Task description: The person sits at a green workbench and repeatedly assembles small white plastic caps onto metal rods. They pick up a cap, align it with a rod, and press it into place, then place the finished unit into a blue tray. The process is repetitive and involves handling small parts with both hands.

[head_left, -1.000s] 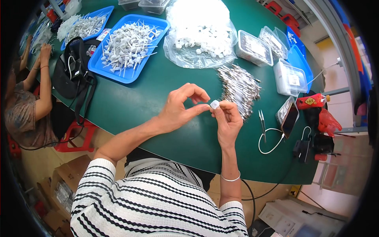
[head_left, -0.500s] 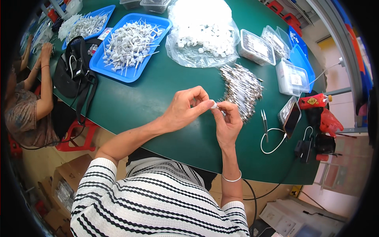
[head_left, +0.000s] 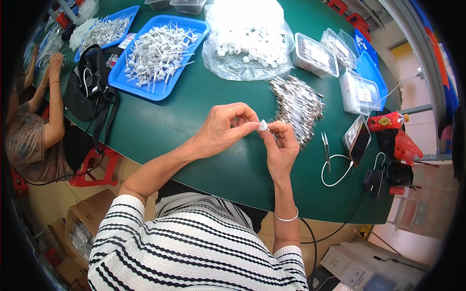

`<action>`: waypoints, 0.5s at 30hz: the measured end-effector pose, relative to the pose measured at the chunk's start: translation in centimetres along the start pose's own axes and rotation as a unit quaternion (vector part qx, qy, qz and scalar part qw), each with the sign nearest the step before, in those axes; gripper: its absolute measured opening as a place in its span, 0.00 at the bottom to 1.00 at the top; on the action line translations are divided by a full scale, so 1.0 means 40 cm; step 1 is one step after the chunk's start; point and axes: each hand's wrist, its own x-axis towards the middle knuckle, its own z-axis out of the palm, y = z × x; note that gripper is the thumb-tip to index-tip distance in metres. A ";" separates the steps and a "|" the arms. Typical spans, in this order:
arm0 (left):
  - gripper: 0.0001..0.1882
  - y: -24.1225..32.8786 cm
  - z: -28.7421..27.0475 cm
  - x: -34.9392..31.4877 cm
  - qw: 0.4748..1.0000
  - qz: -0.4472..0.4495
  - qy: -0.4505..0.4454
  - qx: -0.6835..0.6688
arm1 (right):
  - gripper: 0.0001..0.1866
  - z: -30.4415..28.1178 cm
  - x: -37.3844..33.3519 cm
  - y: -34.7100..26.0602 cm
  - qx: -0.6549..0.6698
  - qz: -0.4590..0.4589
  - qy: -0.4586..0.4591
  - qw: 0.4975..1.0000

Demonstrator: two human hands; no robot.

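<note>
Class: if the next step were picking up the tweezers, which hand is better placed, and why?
Likely the right hand: it is nearer the tweezers, which lie to its right on the green table; the left hand is farther off. However, the right hand pinches a small white piece.

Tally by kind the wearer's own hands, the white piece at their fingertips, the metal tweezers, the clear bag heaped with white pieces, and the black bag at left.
Hands: 2 (left hand, right hand)
White piece: 1
Tweezers: 1
Clear bag: 1
Black bag: 1
Total: 6
</note>
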 end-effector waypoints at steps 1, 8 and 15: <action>0.06 -0.001 -0.002 0.000 1.000 0.004 0.000 0.000 | 0.07 0.002 0.000 0.000 0.020 0.009 -0.004 1.000; 0.06 0.003 -0.016 0.006 0.999 0.033 0.031 0.026 | 0.07 -0.001 0.004 -0.007 0.108 0.044 -0.026 0.993; 0.06 0.007 -0.013 -0.002 0.999 0.019 0.017 0.029 | 0.07 0.003 0.002 -0.008 0.089 0.033 -0.019 0.995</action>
